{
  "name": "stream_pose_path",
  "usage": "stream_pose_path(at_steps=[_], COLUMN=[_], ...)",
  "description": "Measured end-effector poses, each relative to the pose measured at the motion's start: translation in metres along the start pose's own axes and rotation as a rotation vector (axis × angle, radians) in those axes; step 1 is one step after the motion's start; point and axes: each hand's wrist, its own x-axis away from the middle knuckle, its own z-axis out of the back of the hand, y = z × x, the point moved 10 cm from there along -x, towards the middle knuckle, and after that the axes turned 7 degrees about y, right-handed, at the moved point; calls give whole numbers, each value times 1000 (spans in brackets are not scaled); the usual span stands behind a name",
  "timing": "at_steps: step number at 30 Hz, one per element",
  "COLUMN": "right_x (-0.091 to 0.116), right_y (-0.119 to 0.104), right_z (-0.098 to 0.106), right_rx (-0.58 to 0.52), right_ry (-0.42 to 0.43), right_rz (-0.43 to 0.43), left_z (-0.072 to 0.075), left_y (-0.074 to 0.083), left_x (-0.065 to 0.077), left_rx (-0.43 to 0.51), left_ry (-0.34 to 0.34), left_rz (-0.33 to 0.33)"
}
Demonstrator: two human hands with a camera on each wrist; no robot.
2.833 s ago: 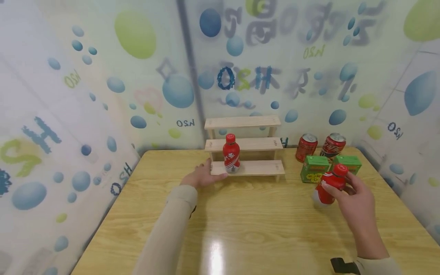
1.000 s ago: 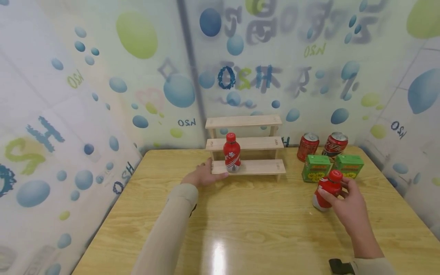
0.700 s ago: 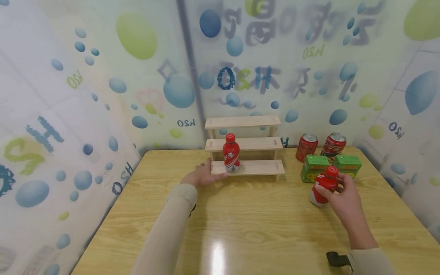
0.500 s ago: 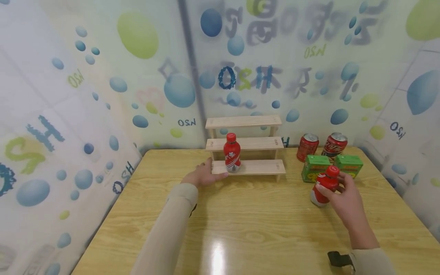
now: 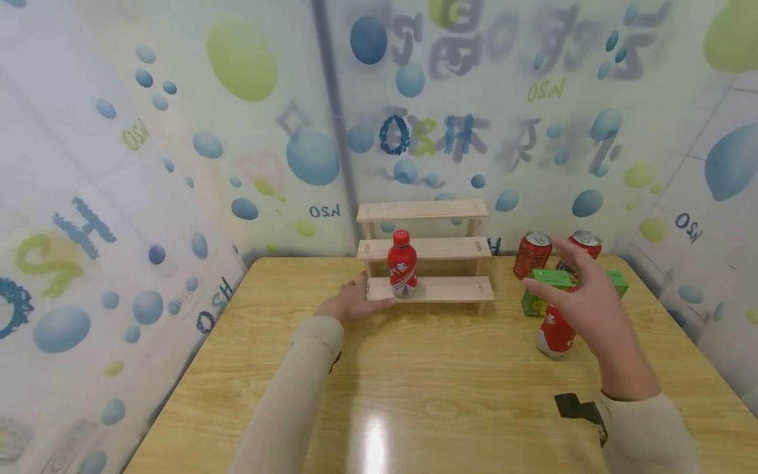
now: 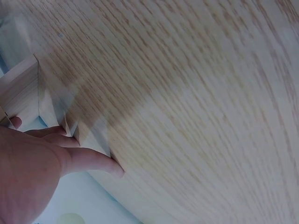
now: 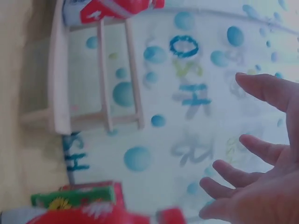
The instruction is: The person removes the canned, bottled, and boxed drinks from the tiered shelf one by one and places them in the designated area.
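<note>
My left hand (image 5: pixel 351 301) rests at the left end of a three-step wooden shelf (image 5: pixel 453 288), thumb along the front of the lowest board. In the left wrist view its straight fingers touch the table beside the shelf's side. A red-capped bottle with a red and white label (image 5: pixel 403 266) stands on the lowest step, near that thumb. A second such bottle (image 5: pixel 555 336) stands on the table at the right, its top hidden by my right hand (image 5: pixel 595 309). That hand is lifted, with fingers and thumb spread and nothing between them, as the right wrist view also shows.
Two green boxes with yellow flowers (image 5: pixel 535 304) stand behind the right bottle, one mostly hidden by my right hand. Behind them stand two red drink cans (image 5: pixel 531 257) near the back wall. Patterned sheets (image 5: pixel 509 92) enclose the wooden table (image 5: pixel 426 388) at the back and sides.
My right hand set the second bottle down on the table, let go of it and rose above it with fingers spread. The left hand and the shelf stayed where they were.
</note>
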Motion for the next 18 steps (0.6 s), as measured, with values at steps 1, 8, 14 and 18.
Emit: stream_pose_path(at_steps=[1,8,14,18], right_x=[-1,-16,-27,-39], right_y=[-8,-48,-67,-71], right_z=[-4,-60,-140,-183], right_rx=[10,-164,-340,-314], right_ry=[-14,-204,-360,-398], right_rz=[9,66,56,27], left_z=[0,0,2,1], left_y=[0,1,1,-2], left_x=[0,1,1,-1], left_rx=[3,4,-3,-6], left_ry=[0,2,-1,4], left_rz=[0,-1,11,17])
